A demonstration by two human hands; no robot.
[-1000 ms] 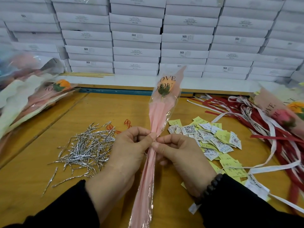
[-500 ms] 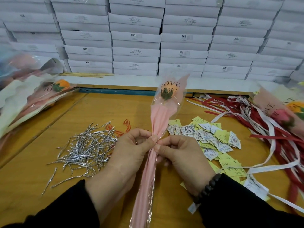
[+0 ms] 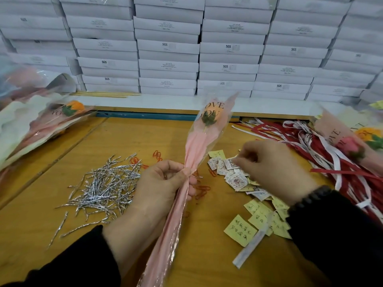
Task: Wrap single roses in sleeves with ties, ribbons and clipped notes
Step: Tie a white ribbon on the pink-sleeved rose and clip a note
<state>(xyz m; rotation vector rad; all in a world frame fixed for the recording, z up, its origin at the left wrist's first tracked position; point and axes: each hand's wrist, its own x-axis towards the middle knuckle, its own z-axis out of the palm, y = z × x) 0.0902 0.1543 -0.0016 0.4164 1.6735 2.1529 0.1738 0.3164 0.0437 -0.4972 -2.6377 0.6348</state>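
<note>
Sleeve (image 3: 186, 172) gripped in left hand (image 3: 163, 183) fingers; right hand (image 3: 273, 168) fingers curled over notes (image 3: 234, 175).

Wooden table (image 3: 145, 139), wire ties (image 3: 103, 187), notes (image 3: 240, 229), ribbons (image 3: 323, 162)

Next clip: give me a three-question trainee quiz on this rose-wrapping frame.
1. True or false: the left hand grips the sleeved rose.
2. The right hand is over: A) silver twist ties B) note cards C) ribbons
3. Fill in: the ribbons are white and ____.

Key: 1 true; 2 B; 3 red.
</note>
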